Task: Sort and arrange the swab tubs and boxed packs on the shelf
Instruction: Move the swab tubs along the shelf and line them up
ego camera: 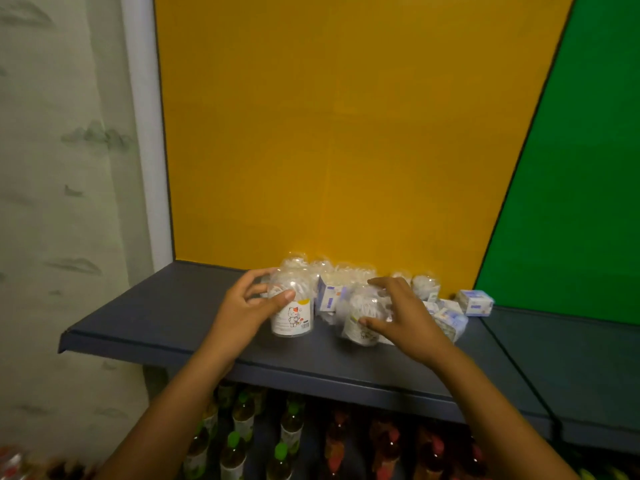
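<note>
My left hand [247, 306] grips a clear swab tub with a cat label [292, 315], upright on the dark shelf [156, 313]. My right hand [401, 313] curls over a second swab tub [360, 323] that leans at a tilt, thumb on its front. Behind them, several more clear tubs [325, 271] crowd against the yellow back panel. A white and blue boxed pack [329, 297] stands between the two held tubs. More boxed packs [476, 302] lie jumbled to the right of my right hand.
The shelf's left half is bare dark surface up to its left edge. A green panel [571, 202] backs the adjoining shelf on the right. Below the shelf stand rows of bottles with green caps [239, 441] and red caps [391, 441].
</note>
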